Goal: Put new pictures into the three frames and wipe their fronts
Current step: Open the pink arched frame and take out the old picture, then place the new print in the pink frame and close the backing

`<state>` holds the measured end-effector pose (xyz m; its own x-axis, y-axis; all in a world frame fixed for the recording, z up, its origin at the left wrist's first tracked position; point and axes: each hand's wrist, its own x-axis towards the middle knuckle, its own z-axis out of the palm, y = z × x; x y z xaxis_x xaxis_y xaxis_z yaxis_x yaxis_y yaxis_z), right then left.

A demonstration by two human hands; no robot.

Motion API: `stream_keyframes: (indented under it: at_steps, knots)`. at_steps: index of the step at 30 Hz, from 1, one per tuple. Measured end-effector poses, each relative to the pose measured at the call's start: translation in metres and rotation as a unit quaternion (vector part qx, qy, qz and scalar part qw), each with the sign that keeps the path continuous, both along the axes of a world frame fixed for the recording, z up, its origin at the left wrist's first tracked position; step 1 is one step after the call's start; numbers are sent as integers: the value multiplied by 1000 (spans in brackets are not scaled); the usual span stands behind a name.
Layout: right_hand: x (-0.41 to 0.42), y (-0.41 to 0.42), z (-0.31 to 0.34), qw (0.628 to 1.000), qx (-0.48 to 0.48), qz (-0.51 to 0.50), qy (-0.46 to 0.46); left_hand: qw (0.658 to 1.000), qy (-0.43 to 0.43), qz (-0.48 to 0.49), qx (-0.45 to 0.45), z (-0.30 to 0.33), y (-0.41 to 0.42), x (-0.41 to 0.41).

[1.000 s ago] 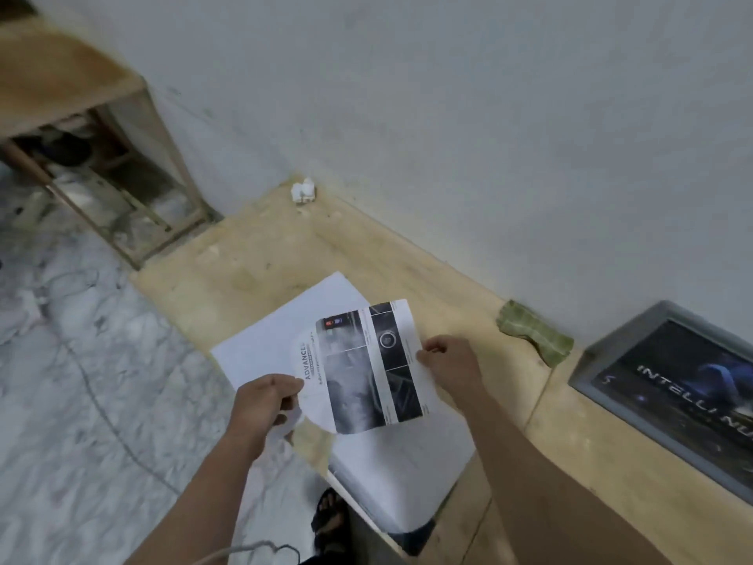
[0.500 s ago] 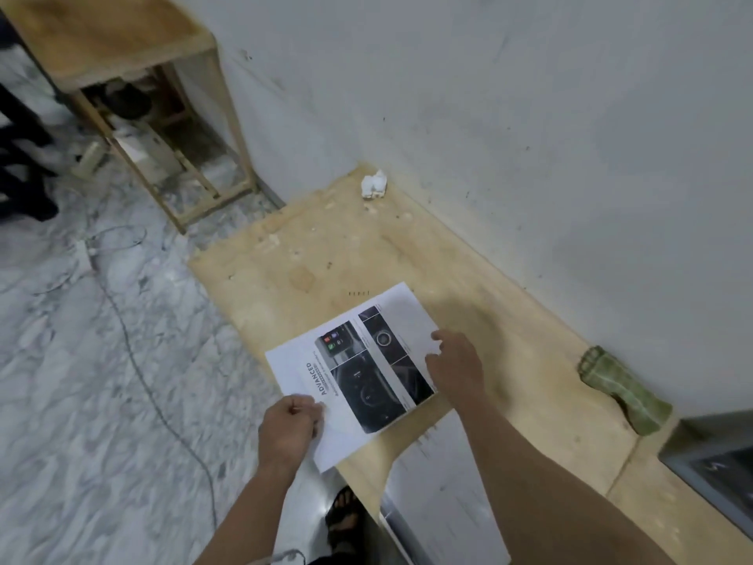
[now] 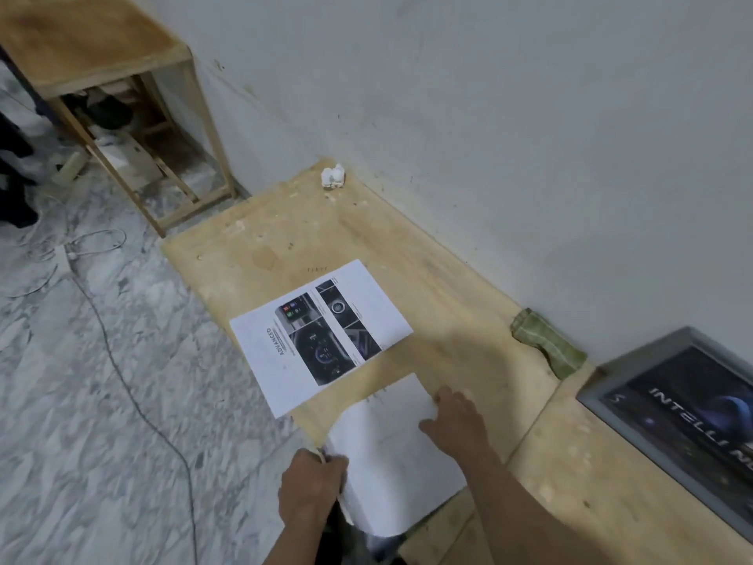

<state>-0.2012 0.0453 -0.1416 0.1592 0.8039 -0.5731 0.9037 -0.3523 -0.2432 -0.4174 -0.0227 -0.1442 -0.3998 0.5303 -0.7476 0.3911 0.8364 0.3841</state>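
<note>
Lying flat and released now, the white printed sheet with dark car-dashboard photos (image 3: 322, 334) rests on the pale plywood surface (image 3: 444, 279), where half a second ago both hands were holding it by its edges. The hands have dropped to the white flat panel (image 3: 391, 450) overhanging the near edge of the surface, which looks like a frame lying face down, though blur makes that uncertain. The left hand (image 3: 311, 489) grips its near left corner with curled fingers; the right hand (image 3: 456, 422) lies spread on top, fingers relaxed. The print sits just beside the panel's far corner, close to touching it. So the new picture is staged and the work has turned to the frame itself. A grey-bordered frame with a dark poster (image 3: 676, 418) leans at the wall to the right, and a folded green checked cloth (image 3: 548, 344) waits by the wall, untouched, for wiping.
</note>
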Motion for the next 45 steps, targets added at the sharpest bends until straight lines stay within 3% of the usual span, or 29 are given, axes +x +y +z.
stream_keyframes:
  at_steps: [4,10,18,27,32,39,45]
  knots:
    - [11,-37,-3,991,6,-96,90,999,1,49,15,-9,-27,16]
    - [35,-56,21,963,76,-197,165,973,-74,198,87,3,-41,23]
    - [61,-47,62,903,125,-289,292,956,-135,208,154,28,-32,41]
    - [136,-102,90,813,133,-451,344,956,-193,83,205,66,-22,89]
    - [190,-193,86,801,140,-519,262,961,-205,-86,163,61,-46,155]
    - [210,-358,57,716,144,-655,193,936,-206,-277,72,26,-124,225]
    - [211,-400,32,698,122,-677,201,913,-148,-376,57,9,-147,243]
